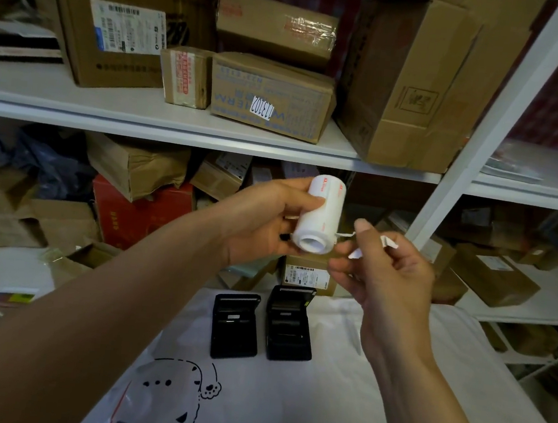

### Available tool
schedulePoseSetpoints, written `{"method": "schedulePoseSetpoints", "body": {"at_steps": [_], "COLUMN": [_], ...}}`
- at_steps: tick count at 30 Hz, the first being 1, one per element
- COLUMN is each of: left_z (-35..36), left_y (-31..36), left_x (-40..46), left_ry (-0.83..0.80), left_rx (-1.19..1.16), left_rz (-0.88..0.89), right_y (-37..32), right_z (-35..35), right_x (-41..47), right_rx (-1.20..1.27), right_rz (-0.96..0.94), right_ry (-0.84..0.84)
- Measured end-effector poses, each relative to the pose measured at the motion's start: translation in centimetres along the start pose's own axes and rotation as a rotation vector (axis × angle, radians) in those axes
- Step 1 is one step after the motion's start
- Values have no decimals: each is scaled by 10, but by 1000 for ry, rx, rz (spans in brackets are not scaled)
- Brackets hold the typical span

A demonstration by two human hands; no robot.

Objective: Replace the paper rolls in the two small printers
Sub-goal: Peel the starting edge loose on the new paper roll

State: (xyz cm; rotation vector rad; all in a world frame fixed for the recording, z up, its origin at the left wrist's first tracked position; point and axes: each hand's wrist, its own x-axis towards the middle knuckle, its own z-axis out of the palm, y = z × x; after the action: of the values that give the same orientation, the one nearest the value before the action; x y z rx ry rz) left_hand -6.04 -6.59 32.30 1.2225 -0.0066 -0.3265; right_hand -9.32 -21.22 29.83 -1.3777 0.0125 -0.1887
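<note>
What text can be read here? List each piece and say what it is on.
"113102": white sticker, upside down, on the middle cardboard box on the shelf.
"28": large box at upper left, partly cut off.
Shipping labels, red tape print and the red marks on the paper roll: too small or blurred to read.
</note>
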Motion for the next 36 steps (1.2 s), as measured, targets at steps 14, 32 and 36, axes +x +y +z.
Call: {"method": "schedulePoseSetpoints", "body": {"at_steps": [14, 32, 36], "left_z": [-1, -5, -1], "left_y": [-2, -6, -10], "left_x": [4, -5, -7], "left_ry": [87, 46, 31], "left_rx": [115, 74, 136], "left_rz": [165, 198, 253], "right_y": [4, 13, 18], "right_z": [3, 5, 7], "right_x": [-6, 1, 1], "right_rx": [-48, 7, -29], "right_rz": [-89, 18, 48], "right_ry": [-153, -53, -91]}}
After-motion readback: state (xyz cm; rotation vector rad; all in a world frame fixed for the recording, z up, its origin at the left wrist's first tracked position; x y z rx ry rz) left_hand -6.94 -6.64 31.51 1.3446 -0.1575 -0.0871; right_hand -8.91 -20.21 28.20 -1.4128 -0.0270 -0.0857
